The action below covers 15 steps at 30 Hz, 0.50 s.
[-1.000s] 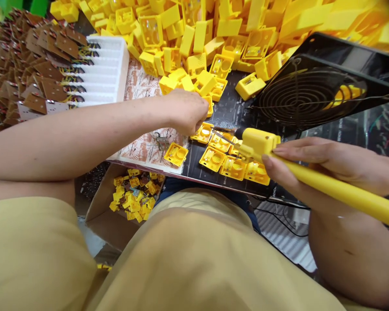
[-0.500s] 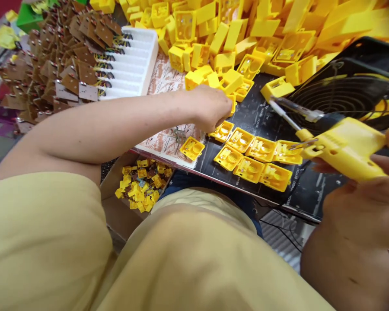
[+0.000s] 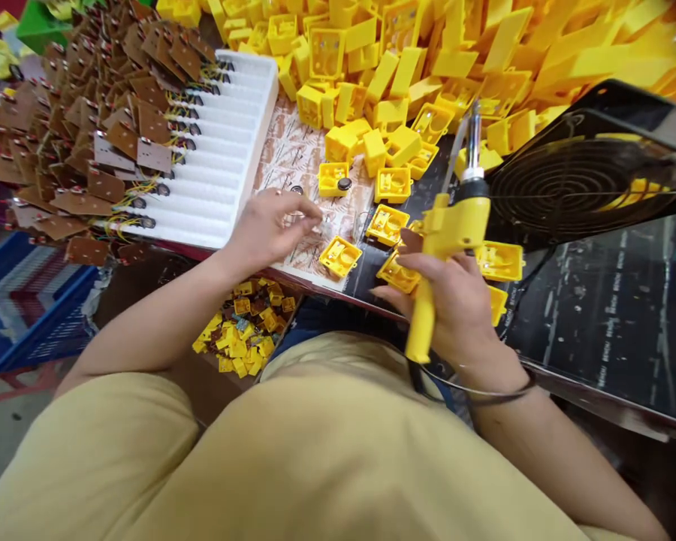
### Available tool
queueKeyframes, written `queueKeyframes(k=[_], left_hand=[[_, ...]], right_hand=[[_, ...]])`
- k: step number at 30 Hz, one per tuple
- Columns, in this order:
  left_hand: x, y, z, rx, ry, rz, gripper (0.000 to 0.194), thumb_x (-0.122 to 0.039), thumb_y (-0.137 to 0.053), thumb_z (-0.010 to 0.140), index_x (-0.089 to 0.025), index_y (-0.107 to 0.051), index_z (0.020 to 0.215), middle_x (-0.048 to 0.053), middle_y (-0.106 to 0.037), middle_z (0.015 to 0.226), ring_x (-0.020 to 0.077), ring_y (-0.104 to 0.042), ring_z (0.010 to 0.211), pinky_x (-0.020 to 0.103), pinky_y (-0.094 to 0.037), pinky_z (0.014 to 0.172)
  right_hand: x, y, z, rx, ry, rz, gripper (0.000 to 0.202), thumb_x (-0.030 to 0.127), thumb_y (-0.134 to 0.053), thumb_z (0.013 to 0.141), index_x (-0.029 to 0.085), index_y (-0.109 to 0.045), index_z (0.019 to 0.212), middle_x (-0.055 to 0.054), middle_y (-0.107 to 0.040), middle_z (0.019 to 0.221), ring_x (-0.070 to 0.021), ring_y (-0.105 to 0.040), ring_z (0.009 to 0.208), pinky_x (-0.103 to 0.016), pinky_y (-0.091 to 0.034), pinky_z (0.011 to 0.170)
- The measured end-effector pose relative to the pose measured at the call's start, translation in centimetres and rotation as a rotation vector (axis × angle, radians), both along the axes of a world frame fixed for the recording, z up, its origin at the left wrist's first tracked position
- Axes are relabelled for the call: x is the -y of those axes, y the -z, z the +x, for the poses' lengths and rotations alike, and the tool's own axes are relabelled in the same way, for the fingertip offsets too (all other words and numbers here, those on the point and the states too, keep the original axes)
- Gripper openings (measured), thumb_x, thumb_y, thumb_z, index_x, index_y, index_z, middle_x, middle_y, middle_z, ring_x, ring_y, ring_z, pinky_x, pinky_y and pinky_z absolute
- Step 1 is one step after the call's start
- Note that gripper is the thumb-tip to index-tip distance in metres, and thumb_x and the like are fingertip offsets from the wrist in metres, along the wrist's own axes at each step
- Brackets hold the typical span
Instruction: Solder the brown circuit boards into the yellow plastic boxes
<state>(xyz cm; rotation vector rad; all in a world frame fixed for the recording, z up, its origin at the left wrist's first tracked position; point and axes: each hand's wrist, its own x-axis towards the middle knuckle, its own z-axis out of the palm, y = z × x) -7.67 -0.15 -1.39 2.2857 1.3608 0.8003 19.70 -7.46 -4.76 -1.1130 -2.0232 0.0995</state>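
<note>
Below the white ribbed tray (image 3: 230, 150), nearest the person's body, a cardboard box (image 3: 203, 379) holds a jumble of small yellow parts (image 3: 242, 346). Out past the tray's near left side, at a lower level, is a blue crate (image 3: 28, 300).

Well to the right of the tray, the right hand (image 3: 456, 300) has its fingers wrapped around a yellow soldering gun (image 3: 454, 225), whose metal tip points up and away from the body. Under and around this hand, open yellow cases (image 3: 500, 261) lie on the black mat (image 3: 597, 300), partly covered by it.

Just beside the tray's near right corner is the left hand (image 3: 273, 229), fingers curled, with thumb and forefinger close together; whether they pinch anything small, I cannot tell. It hovers over or rests on the patterned sheet (image 3: 282, 143); which of the two is unclear. A single open case (image 3: 341, 257) sits near its fingertips, to the right of the tray.

Farther off, also right of the tray, another case (image 3: 330, 174) has a black disc (image 3: 344, 183) at its right side. Well apart from the tray on that same side stands a tilted black fan (image 3: 568, 173). Left of the tray, brown circuit boards (image 3: 90, 128) are heaped, their wired ends reaching onto it. Beyond its far right corner spreads a large pile of yellow housings (image 3: 372, 45).
</note>
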Motion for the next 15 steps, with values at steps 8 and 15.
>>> queueKeyframes(k=[8,15], left_hand=[[-4.3,-1.8,-0.9,0.372,0.003,-0.38,0.018,-0.039,-0.072,0.092,-0.021,-0.076,0.09,0.001,-0.075,0.084,0.0194,-0.077,0.081,0.038,-0.064,0.077],[-3.0,-2.6,1.3,-0.254,0.333,-0.238,0.013,-0.022,-0.068,0.083,-0.024,-0.08,0.085,0.0,-0.077,0.077,0.0196,-0.075,0.078,0.038,-0.057,0.085]], right_hand=[[-1.7,0.5,-4.1,0.286,-0.018,0.074,0.025,0.033,-0.056,0.105,0.022,-0.057,0.127,-0.004,-0.07,0.095,-0.0187,-0.067,0.083,-0.038,-0.05,0.097],[-0.8,-0.3,-1.3,0.187,-0.033,0.124,0.038,0.042,-0.071,0.097,0.021,-0.058,0.125,-0.003,-0.074,0.094,-0.0196,-0.072,0.083,-0.042,-0.054,0.101]])
